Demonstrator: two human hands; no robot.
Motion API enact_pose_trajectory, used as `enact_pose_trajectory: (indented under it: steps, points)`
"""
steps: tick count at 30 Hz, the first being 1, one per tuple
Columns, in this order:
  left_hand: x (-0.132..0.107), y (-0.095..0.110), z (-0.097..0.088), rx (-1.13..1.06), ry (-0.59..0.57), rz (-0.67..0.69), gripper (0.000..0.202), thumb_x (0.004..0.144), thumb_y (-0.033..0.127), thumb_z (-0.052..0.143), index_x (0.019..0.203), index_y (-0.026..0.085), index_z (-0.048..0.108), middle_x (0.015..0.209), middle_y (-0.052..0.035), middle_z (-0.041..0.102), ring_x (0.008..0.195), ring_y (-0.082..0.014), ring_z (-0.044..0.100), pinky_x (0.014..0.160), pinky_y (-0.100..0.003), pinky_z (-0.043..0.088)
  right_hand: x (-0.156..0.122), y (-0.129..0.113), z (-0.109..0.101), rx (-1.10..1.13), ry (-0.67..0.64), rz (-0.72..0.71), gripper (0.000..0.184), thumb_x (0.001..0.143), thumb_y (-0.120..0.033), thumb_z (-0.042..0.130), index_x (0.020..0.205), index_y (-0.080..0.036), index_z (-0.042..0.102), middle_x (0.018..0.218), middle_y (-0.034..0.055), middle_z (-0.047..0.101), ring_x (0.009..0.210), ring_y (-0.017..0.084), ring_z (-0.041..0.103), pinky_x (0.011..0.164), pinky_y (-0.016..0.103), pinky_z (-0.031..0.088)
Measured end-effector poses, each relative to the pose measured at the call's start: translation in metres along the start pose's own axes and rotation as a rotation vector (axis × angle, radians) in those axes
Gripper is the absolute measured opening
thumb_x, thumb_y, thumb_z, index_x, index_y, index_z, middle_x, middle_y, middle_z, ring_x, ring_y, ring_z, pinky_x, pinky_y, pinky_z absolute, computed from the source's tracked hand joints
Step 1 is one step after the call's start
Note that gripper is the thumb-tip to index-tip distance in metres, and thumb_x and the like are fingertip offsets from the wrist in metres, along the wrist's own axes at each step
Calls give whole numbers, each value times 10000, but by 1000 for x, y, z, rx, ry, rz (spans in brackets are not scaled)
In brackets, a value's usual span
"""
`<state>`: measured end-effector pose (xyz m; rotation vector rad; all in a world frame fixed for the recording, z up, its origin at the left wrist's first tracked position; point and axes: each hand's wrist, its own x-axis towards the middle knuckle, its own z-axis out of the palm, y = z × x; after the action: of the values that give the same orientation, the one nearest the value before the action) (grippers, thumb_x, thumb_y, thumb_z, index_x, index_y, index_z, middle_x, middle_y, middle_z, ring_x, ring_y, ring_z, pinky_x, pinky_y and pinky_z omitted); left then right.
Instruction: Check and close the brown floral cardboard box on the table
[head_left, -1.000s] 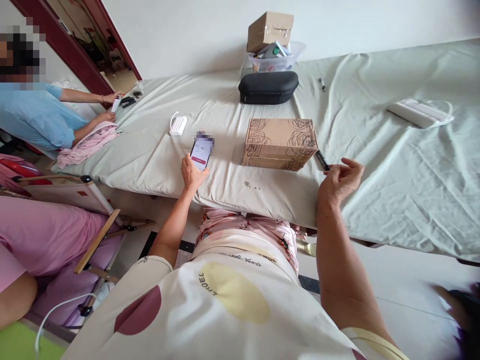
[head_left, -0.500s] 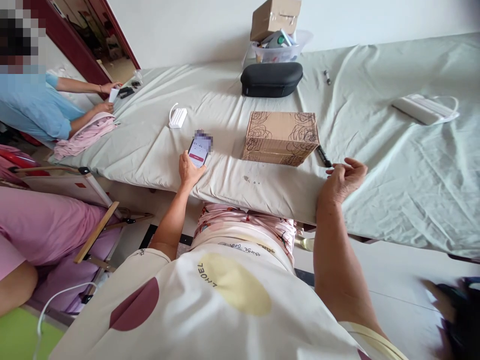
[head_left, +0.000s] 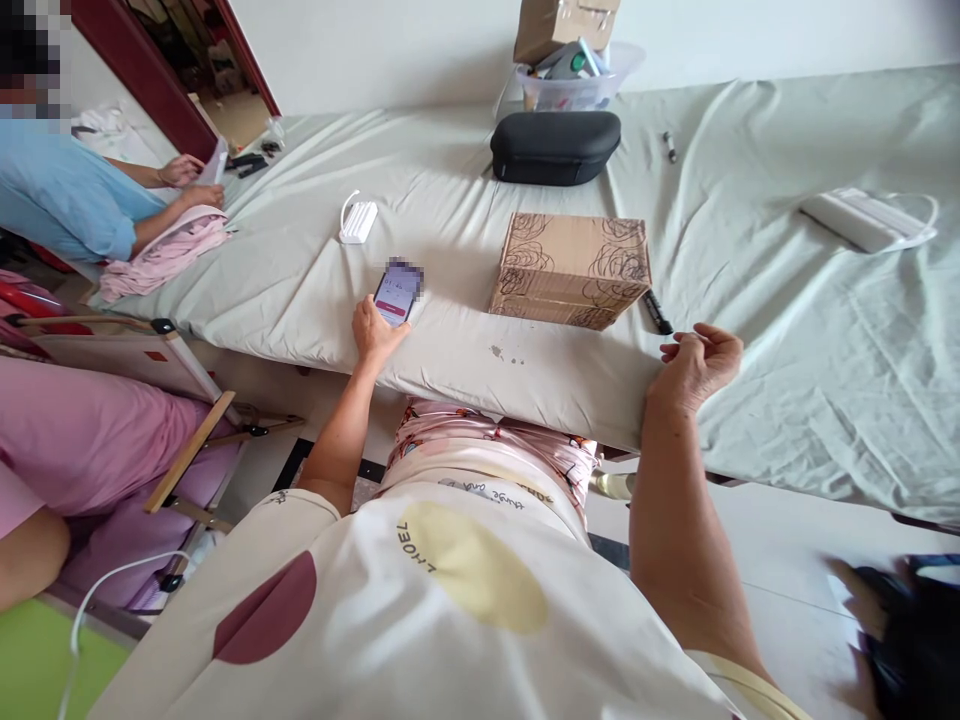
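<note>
My left hand (head_left: 376, 335) is closed around the lower end of a smartphone (head_left: 398, 293), whose lit screen shows a timer-like display with a red bar. The phone is held just over the cloth near the front edge. On the right, my right hand (head_left: 697, 368) rests on the cloth with loosely bent fingers apart and nothing in them. Just beyond its fingertips lies a black marker (head_left: 658, 313), beside a cardboard box (head_left: 574, 265) with scribbled black swirls on its faces.
A black zip case (head_left: 556, 148) sits behind the box, with a plastic basket (head_left: 570, 95) at the wall. White corded blocks stand left (head_left: 359, 223) and right (head_left: 866, 218). A small marker (head_left: 670, 148) lies at the back. Another person (head_left: 82, 190) handles paper at far left.
My view has shifted slightly, so the things on the cloth appear a little further right. At far left, the other person's hands have moved with the paper. Both my hands keep their poses.
</note>
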<state>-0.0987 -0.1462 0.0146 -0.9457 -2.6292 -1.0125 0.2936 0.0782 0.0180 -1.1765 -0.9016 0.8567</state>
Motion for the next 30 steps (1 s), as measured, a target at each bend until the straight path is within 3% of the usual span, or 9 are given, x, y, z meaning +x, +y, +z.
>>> enact_pose_trajectory:
  steps: [11,16,20,23,30]
  points:
    - [5,2,1,63,-65,-51,767,679,357,825,1352,116,545,1414,-242,614,1448,-438,500,1255,-580,366,-5,-8,0,8,-14,27,205,709,-72,480,859,-194,549,648,-80,566,485,75,519,460,171,323]
    - [4,6,-2,45,-79,-39,884,727,288,791,1506,79,430,1572,-264,501,1549,-399,403,1307,-517,308,-6,-8,1,6,-17,23,205,701,-73,495,858,-194,550,657,-72,573,497,80,518,463,167,333]
    - [4,4,-4,-19,-86,-17,923,776,307,747,1589,131,347,1601,-220,507,1518,-376,465,1286,-532,345,-6,-8,1,0,-21,23,205,700,-79,497,860,-194,553,661,-68,581,499,79,518,460,165,328]
    - [5,2,-4,-31,-91,-25,926,807,323,718,1612,107,315,1606,-229,502,1507,-364,488,1278,-502,366,-6,-8,2,-5,-22,24,206,701,-80,492,861,-194,554,657,-70,581,494,77,516,457,165,323]
    - [4,2,-1,-28,-62,0,984,756,297,792,1611,160,325,1572,-207,549,1480,-357,524,1268,-495,386,-7,-9,1,-30,-33,29,205,721,-72,497,873,-193,561,671,-70,576,509,76,519,473,164,338]
